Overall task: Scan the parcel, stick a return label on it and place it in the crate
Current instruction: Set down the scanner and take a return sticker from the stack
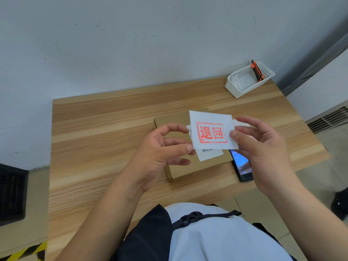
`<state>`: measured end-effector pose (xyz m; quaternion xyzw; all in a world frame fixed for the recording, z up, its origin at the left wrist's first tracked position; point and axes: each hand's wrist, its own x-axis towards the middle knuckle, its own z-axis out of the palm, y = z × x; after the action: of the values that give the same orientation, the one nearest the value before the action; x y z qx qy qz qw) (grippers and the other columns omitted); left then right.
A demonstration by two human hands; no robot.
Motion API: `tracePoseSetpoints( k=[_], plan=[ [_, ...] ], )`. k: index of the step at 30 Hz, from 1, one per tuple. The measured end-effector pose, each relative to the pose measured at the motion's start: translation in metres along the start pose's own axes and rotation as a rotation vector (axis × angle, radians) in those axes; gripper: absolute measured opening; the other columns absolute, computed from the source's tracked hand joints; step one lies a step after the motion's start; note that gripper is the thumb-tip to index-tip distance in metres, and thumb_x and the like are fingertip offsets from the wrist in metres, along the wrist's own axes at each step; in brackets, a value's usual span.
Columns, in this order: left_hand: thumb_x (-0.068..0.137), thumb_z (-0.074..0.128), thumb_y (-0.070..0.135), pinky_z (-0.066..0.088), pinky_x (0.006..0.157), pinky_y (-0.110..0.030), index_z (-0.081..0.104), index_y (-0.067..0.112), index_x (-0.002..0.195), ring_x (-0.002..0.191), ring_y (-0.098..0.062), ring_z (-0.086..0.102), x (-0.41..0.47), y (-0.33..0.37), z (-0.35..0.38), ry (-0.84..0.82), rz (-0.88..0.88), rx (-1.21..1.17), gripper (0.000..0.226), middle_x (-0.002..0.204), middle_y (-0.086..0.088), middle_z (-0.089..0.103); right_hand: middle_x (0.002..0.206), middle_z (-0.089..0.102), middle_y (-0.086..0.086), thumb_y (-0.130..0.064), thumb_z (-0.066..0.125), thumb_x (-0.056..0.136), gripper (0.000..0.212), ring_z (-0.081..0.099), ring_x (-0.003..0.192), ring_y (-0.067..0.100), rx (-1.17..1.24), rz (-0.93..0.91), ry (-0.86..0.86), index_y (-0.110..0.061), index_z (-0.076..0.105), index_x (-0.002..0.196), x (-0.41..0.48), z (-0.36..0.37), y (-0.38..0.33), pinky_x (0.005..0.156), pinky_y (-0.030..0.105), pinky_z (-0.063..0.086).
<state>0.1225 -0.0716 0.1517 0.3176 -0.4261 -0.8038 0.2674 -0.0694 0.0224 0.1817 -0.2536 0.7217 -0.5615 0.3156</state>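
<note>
My left hand pinched the lower left corner of the return label between thumb and forefinger, the other fingers curled loosely. My right hand had the label's right edge under the thumb, fingers spread behind the sheet, where a second white layer, perhaps the backing, showed past the edge. Both hands held the label in the air, red stamp facing me and roughly level.

The parcel, a flat brown carton, lay on the desk directly beneath the label and slightly nearer me. Its long axis ran away from me, tilted a little to the left. A white barcode label already sat on its top, partly hidden behind the sheet. I judged the move ahead to be a short drop straight down, both hands about equally near, the left over the carton's bare middle.

A phone lay just beside the parcel's right edge. A white basket stood well apart at the far right corner. I could not pick out the crate with certainty.
</note>
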Motion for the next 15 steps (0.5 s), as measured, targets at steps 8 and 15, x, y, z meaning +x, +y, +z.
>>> tracePoseSetpoints(
  k=[8,15],
  plan=[
    [0.076,0.074,-0.002,0.058,0.061,-0.031,0.055,0.015,0.09,0.067,-0.018,0.069,0.006,-0.006,0.002,0.097,-0.041,-0.05,0.03,0.076,-0.01,0.076,0.102,0.07,-0.011,-0.038,0.069,0.082,0.026,0.06,0.104,0.012,-0.644,-0.675,-0.208,-0.025,0.077,0.102,-0.015,0.015,0.01,0.091,0.045,0.047],
    [0.078,0.074,0.0,0.057,0.061,-0.029,0.053,0.015,0.091,0.066,-0.016,0.068,0.004,-0.008,0.006,0.083,-0.043,-0.043,0.029,0.073,-0.007,0.075,0.088,0.077,-0.008,-0.034,0.066,0.085,0.023,0.063,0.095,0.013,-0.671,-0.773,-0.182,-0.019,0.08,0.093,-0.011,0.032,0.02,0.089,0.046,0.047]
  ],
)
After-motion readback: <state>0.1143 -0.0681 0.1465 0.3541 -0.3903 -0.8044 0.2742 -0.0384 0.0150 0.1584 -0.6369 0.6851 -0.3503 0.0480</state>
